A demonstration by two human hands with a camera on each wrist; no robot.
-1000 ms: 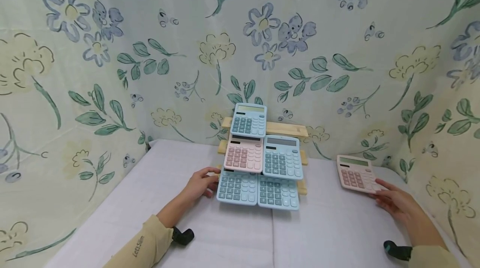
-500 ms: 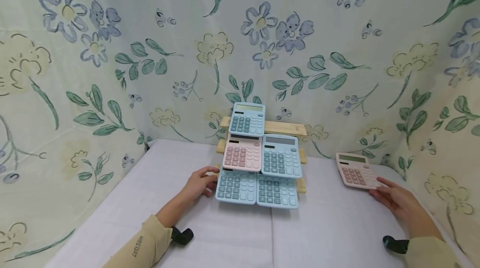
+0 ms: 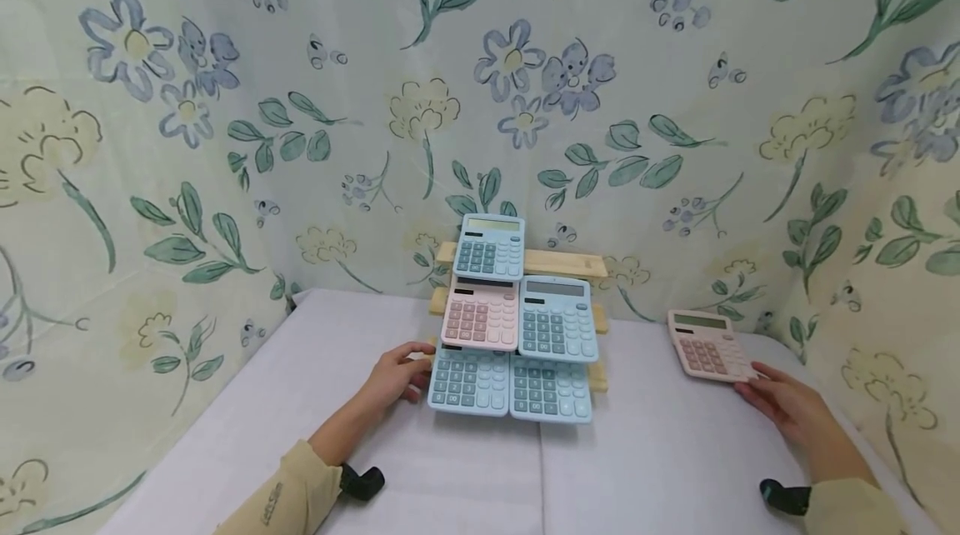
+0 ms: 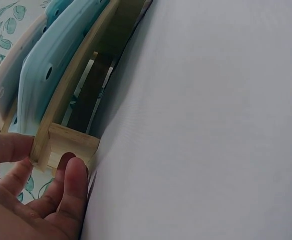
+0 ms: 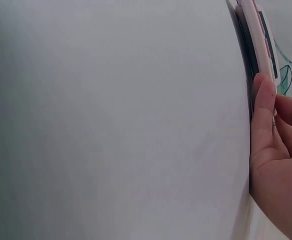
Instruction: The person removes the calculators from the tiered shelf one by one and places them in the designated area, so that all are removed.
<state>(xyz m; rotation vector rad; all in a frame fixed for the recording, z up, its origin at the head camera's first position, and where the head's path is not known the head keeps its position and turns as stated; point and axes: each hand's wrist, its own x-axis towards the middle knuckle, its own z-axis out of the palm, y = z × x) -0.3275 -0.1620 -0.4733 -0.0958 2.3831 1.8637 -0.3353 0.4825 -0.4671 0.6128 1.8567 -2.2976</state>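
My left hand [image 3: 393, 381] grips the lower left end of a slatted wooden rack [image 3: 566, 262]. In the left wrist view, thumb and fingertips lie around the rack's wooden end piece [image 4: 73, 140]. Three tiers of calculators lean on the rack: a blue calculator [image 3: 490, 247] on top, a pink calculator [image 3: 480, 314] beside a blue calculator [image 3: 557, 318] in the middle, and two blue calculators [image 3: 470, 381] at the bottom. Far to the right, my right hand [image 3: 791, 410] pinches the near right corner of a separate pink calculator [image 3: 708, 346], which lies face up, low at the table.
A white cloth [image 3: 637, 452] with a centre crease covers the table. Floral curtains [image 3: 360, 143] hang close behind the rack and along both sides. Black camera mounts [image 3: 362, 483] sit on both wrists.
The head view has shifted slightly. The right-hand pink calculator has slid a little away from me, with my right hand following at its corner. My left hand stays at the rack.
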